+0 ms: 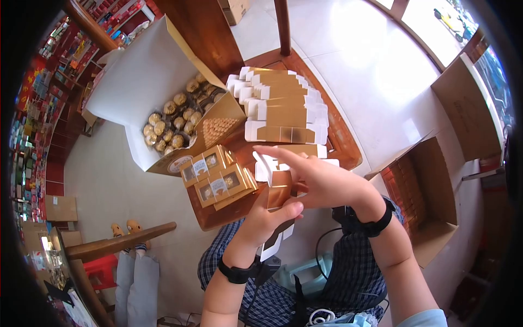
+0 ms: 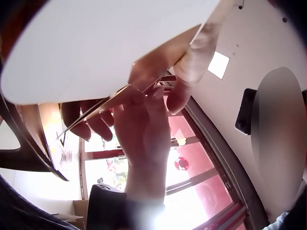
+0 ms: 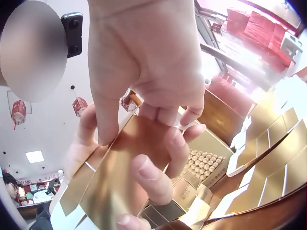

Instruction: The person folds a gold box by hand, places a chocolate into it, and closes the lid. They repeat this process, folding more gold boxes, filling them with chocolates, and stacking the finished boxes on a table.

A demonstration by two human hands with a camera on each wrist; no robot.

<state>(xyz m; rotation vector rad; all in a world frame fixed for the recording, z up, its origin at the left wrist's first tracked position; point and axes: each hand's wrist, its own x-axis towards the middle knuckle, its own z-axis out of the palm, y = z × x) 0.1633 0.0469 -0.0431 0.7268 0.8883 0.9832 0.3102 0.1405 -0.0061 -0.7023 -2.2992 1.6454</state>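
A small gold carton (image 1: 279, 188) with white inner flaps is held between both hands in the head view. The left hand (image 1: 260, 224) grips its lower part, and in the right wrist view fingers curl round the carton (image 3: 127, 163). From above, the right hand (image 1: 335, 182) pinches the carton's upper end, index finger stretched along a white flap (image 1: 263, 163); the right wrist view shows this hand (image 3: 144, 57) over the top edges. In the left wrist view, a white panel (image 2: 96, 48) hides much of the carton (image 2: 156, 67).
Flat gold-and-white cartons (image 1: 286, 106) overlap on the wooden chair seat (image 1: 210, 218). Finished windowed boxes (image 1: 223, 185) are stacked beside an open case of foil-wrapped balls (image 1: 174, 122). An open cardboard box (image 1: 436, 191) stands at right, a teal stool (image 1: 305, 272) below.
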